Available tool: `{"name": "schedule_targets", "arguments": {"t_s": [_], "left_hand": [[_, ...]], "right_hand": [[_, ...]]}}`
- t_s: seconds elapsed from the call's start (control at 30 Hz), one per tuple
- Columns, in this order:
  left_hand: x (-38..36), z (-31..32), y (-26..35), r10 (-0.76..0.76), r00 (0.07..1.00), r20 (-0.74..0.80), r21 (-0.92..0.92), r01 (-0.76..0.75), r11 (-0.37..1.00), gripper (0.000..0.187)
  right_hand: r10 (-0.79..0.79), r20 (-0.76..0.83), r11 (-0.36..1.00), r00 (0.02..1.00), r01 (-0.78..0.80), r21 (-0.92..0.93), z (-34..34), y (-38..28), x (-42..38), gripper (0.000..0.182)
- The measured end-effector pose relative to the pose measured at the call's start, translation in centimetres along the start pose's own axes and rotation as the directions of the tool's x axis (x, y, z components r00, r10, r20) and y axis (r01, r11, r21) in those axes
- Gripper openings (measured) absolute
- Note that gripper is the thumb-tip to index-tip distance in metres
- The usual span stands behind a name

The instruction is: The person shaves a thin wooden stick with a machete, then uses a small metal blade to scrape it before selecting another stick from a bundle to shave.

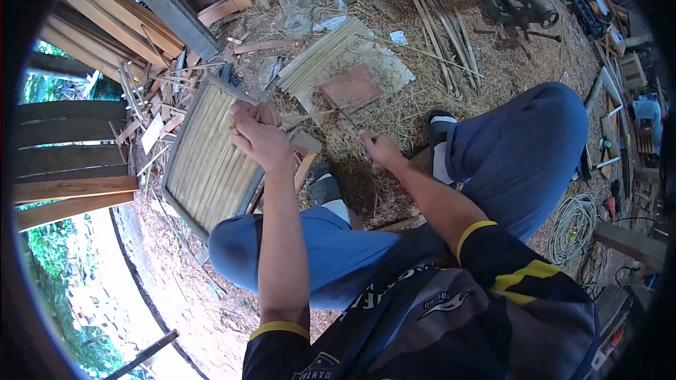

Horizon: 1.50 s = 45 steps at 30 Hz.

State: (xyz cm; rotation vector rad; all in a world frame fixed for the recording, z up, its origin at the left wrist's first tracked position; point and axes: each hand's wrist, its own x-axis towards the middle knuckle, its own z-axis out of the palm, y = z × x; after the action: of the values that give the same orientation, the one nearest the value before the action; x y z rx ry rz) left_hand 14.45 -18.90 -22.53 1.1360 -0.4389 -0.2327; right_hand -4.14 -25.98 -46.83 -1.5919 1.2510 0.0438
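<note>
My left hand (262,132) is closed in a fist above the edge of a framed panel of bamboo slats (210,151). From the fist a thin pale bamboo strip (310,115) runs to the right; the end inside the fingers is hidden. My right hand (382,150) is wrapped round the handle of a knife (348,118), its narrow dark blade slanting up and left to the strip's far end. Just beyond the blade, a reddish flat board (353,88) lies on the ground. Below the strip a wooden block (305,142) shows between my feet and the panel.
Bamboo strips lie side by side (318,56) behind the reddish board, with longer sticks (438,39) to their right. Shavings cover the ground. Planks (116,17) lean at the upper left. A coiled cable (572,229) and a green metal tool (517,10) lie on the right.
</note>
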Motion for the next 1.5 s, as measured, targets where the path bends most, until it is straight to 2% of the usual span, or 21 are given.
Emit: {"name": "schedule_targets", "arguments": {"t_s": [0.1,0.2,0.3,0.4,0.5,0.6,0.7,0.8,0.9,1.0,1.1,1.2,1.27,1.3,1.4,1.5], "left_hand": [[0.2,0.5,0.6,-0.006,1.000,0.002,-0.025,0.006,1.000,0.042],[1.0,-0.1,-0.7,0.006,0.998,-0.055,0.045,-0.004,0.999,0.042],[1.2,-0.5,-2.4,0.082,0.994,-0.066,0.010,-0.081,0.997,0.041],[0.0,0.4,-0.8,-0.053,0.998,-0.020,-0.063,0.052,0.997,0.039],[0.3,0.4,-0.9,-0.019,0.999,-0.029,0.007,0.020,1.000,0.038],[-0.1,0.6,-1.2,-0.005,0.997,-0.080,0.059,0.010,0.998,0.038],[-0.4,0.8,-0.3,-0.039,0.995,-0.096,0.054,0.045,0.998,0.040],[0.2,-0.4,-0.3,-0.066,0.993,-0.094,0.004,0.066,0.998,0.041],[1.0,-1.1,-1.3,-0.010,0.997,-0.076,-0.015,0.009,1.000,0.042],[-0.2,-0.4,-0.2,-0.086,0.995,-0.048,-0.086,0.082,0.993,0.037],[0.5,-0.5,-0.8,-0.019,0.998,-0.063,-0.015,0.018,1.000,0.040],[-0.2,-1.2,0.7,-0.018,0.975,0.221,-0.016,0.022,1.000,0.040],[-0.2,-1.6,0.3,-0.044,0.982,0.186,-0.054,0.055,0.997,0.040],[-0.2,-1.7,0.0,-0.062,0.984,0.170,-0.074,0.076,0.994,0.040],[-0.3,-1.1,-0.6,-0.026,0.993,0.113,-0.063,0.033,0.997,0.040],[-1.1,-0.9,-0.6,0.025,0.990,0.137,0.118,-0.042,0.992,0.042]], "right_hand": [[-0.028,-0.121,0.998,0.992,0.021,-0.062,0.0,-2.2,-1.1,0.072],[-0.208,-0.082,0.977,0.975,0.211,0.027,-0.5,-6.5,-4.3,0.076],[-0.361,-0.126,0.931,0.924,0.364,0.007,-0.6,-7.5,-4.8,0.077],[-0.222,-0.176,0.975,0.959,0.217,-0.047,1.1,-1.4,-2.0,0.068],[0.009,-0.203,0.989,0.979,-0.039,-0.145,1.6,1.7,-0.3,0.066],[-0.110,-0.243,0.985,0.964,0.073,-0.156,2.5,1.5,-0.1,0.072],[-0.283,-0.215,0.958,0.935,0.288,-0.008,1.4,-2.0,-3.2,0.080],[0.036,-0.145,0.994,0.989,-0.050,-0.094,1.6,5.3,1.1,0.081],[0.037,-0.195,0.974,0.980,-0.079,-0.213,1.5,7.1,3.1,0.077],[-0.022,-0.222,0.999,0.975,0.015,-0.034,2.2,1.1,-0.1,0.076],[-0.198,-0.111,0.968,0.974,0.212,0.138,1.7,-5.2,-3.7,0.079],[-0.285,-0.028,0.956,0.958,0.287,0.068,0.5,-2.7,-3.5,0.077],[-0.034,-0.137,0.999,0.990,0.030,-0.032,2.9,4.3,1.6,0.074],[0.093,-0.201,0.992,0.975,-0.109,-0.070,3.9,6.5,3.2,0.073],[-0.053,-0.099,0.989,0.994,0.039,-0.141,0.7,2.7,-2.1,0.077],[-0.247,-0.274,0.966,0.929,0.259,0.009,4.3,3.1,-1.0,0.081]]}}
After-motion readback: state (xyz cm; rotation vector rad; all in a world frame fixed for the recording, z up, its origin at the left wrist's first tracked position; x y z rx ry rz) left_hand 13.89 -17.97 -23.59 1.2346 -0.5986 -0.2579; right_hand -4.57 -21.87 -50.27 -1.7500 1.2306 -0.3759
